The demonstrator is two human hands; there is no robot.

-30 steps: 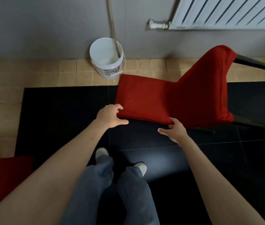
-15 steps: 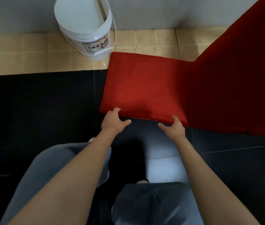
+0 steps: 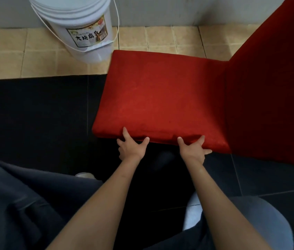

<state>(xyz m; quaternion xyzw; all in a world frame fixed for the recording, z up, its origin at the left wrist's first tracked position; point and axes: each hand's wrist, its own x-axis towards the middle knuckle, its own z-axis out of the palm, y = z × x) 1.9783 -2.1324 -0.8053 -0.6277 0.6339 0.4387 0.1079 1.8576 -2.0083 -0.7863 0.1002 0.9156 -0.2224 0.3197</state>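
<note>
Red seat cushion (image 3: 160,98) sits centre-right over glossy black tiles (image 3: 34,114): a square, padded, velvety slab. Left hand (image 3: 131,147) and right hand (image 3: 194,148), fingers splayed, pinch its near edge. White plastic bucket (image 3: 81,24) is far-left.

- Your view is dim and soft, with no hard shadows anywhere.
- The brightest parts lie at the top, where the bucket (image 3: 81,27) and the beige tiles (image 3: 7,56) catch the most light.
- The black floor (image 3: 34,114) swallows nearly all detail. A pale sheen shows on it low in the frame, right of centre.
- The seat (image 3: 160,98) is brightest mid-surface, while the chair back (image 3: 277,105) falls to a deep, dark red.
- A dense shadow sits under the seat edge, just below your left hand (image 3: 131,147) and right hand (image 3: 194,150).
- Tile lines bow and the bucket leans, which is wide-angle distortion toward the edges.
- Your trousers (image 3: 16,204) look smeared and out of focus, though the label (image 3: 88,36) on the bucket stays fairly sharp.
</note>
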